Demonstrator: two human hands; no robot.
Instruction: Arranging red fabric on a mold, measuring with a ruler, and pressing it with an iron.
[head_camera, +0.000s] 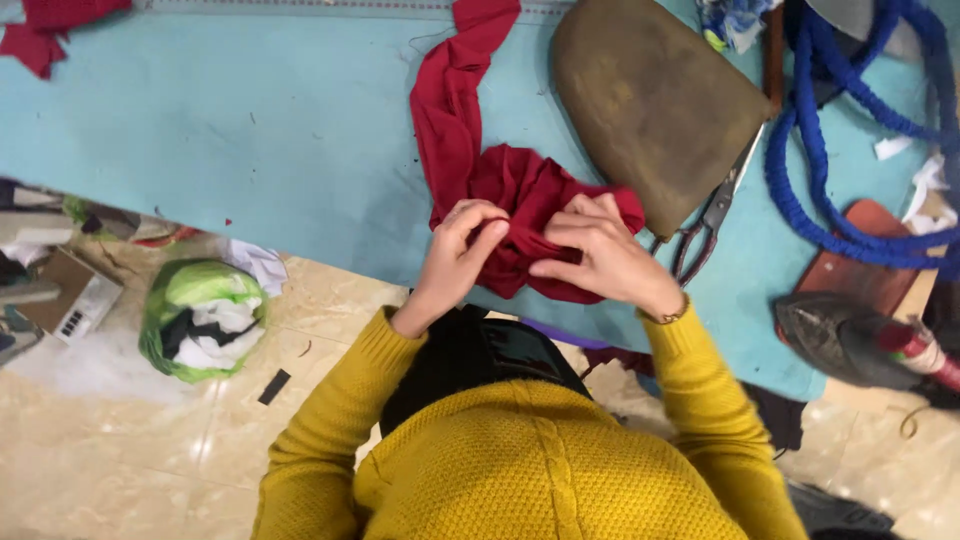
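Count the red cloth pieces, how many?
3: one long red cloth held by both hands at the table edge, two small red scraps at the top-left corner. More may be hidden.

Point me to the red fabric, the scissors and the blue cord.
red fabric (520, 185): head view, on the bunched part above the hands.
scissors (712, 215): head view, near the pivot.
blue cord (800, 195): head view, on the left loop.

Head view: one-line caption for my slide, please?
Both hands, left hand and right hand, pinch bunched red fabric on a turquoise table beside scissors.
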